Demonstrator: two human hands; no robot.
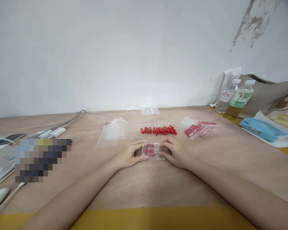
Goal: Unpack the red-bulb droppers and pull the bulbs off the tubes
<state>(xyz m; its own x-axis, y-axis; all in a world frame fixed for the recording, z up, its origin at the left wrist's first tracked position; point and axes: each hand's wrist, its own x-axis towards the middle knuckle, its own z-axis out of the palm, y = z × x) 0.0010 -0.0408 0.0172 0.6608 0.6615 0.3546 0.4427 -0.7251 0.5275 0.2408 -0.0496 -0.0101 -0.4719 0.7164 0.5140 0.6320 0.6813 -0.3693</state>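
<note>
Both my hands rest on the brown table and pinch the same small clear plastic bag with red-capped droppers inside. My left hand grips its left end, fingers curled. My right hand grips its right end. Just beyond the bag lies a row of several loose red-capped droppers. To the right of that row sits a pile of filled bags. A stack of unfilled clear bags lies to the left.
One more clear bag lies near the wall. Two plastic bottles and a blue packet stand at the right. Grey cables, white adapters and devices crowd the left edge. A yellow strip runs along the near edge.
</note>
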